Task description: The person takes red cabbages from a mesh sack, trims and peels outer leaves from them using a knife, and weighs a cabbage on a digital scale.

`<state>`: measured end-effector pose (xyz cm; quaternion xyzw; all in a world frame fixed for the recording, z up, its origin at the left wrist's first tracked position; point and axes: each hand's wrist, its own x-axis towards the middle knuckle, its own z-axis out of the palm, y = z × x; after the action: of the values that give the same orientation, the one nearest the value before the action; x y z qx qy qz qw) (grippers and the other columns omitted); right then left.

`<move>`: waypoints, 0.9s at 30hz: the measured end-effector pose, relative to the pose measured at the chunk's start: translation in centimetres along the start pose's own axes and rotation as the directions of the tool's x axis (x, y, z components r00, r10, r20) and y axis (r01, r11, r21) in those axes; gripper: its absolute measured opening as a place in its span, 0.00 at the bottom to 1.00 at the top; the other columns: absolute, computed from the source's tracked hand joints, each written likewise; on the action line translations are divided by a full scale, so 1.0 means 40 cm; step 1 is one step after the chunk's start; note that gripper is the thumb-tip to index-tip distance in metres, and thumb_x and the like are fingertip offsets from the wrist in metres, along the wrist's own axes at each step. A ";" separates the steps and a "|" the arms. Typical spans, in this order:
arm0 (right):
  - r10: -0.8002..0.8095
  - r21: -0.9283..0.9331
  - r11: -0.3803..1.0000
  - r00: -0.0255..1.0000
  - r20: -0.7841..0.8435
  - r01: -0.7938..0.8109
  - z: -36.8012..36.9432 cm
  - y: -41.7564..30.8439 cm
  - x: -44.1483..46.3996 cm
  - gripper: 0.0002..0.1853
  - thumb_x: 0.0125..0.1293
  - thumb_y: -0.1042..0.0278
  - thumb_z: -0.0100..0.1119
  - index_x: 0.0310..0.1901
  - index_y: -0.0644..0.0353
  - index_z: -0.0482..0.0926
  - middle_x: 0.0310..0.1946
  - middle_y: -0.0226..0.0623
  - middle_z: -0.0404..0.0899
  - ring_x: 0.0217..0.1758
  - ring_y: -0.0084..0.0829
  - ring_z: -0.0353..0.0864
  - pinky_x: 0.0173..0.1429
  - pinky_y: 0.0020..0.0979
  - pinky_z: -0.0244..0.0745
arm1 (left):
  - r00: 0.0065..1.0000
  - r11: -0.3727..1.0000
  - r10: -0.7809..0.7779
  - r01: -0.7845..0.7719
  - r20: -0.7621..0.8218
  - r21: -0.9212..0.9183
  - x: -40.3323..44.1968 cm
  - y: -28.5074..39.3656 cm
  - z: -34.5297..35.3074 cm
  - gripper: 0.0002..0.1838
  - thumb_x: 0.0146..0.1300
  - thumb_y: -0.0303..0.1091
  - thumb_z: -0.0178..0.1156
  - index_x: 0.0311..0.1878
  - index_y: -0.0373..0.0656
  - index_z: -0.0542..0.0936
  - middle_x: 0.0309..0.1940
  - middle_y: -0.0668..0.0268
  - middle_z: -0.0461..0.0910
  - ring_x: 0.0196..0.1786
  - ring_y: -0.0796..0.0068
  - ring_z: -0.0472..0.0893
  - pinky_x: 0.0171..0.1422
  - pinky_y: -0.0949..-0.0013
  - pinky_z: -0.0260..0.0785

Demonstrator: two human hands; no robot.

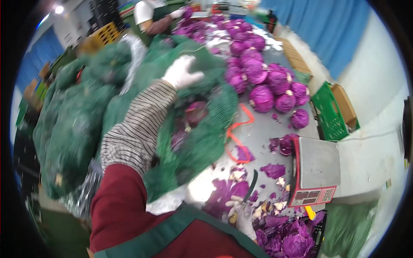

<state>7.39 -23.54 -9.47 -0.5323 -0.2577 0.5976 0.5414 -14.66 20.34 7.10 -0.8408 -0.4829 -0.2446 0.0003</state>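
My left hand, in a white glove, is at the top of a green mesh bag; motion smears its fingers. Red cabbages show inside the bag's opening, below that hand. Down at the front edge of the metal table, my right hand, also gloved, is closed on a knife. The dark curved blade of the knife points up and away from me. Purple leaf scraps and pale stem bits lie around the blade.
Purple cabbages are piled along the table's far part. A scale stands at right, near a green crate. Leaves fill a black crate at front right. More full mesh bags are left. A co-worker's arm shows behind.
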 end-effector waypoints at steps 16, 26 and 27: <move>-0.064 -0.312 0.931 0.926 0.372 0.190 0.258 0.025 0.020 0.18 0.71 0.62 0.54 0.54 0.67 0.73 0.36 0.38 0.83 0.24 0.20 0.75 0.30 0.22 0.71 | 0.886 0.888 -0.460 0.458 0.061 0.044 -0.932 -0.204 -0.341 0.41 0.55 0.57 0.65 0.62 0.33 0.71 0.58 0.46 0.73 0.63 0.52 0.72 0.68 0.60 0.63; -0.204 -0.255 0.895 0.845 0.495 0.366 0.643 0.017 0.260 0.16 0.65 0.69 0.62 0.52 0.63 0.76 0.39 0.29 0.81 0.42 0.19 0.78 0.43 0.22 0.74 | 0.910 0.929 -0.368 0.354 -0.191 -0.103 -1.031 -0.160 -0.346 0.44 0.51 0.55 0.70 0.62 0.31 0.68 0.60 0.44 0.69 0.65 0.49 0.68 0.71 0.59 0.59; -0.153 -0.330 0.871 0.840 0.521 0.363 0.619 0.053 0.285 0.16 0.64 0.68 0.63 0.52 0.63 0.76 0.39 0.29 0.81 0.42 0.20 0.78 0.44 0.23 0.74 | 0.916 0.935 -0.350 0.329 -0.195 -0.132 -1.012 -0.160 -0.351 0.43 0.51 0.55 0.69 0.62 0.31 0.69 0.60 0.44 0.70 0.65 0.49 0.68 0.71 0.59 0.60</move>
<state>-14.31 -7.00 -7.96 -0.4296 -0.5755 0.5610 0.4117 -42.38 -12.44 1.30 -0.7115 -0.6064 -0.3536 -0.0304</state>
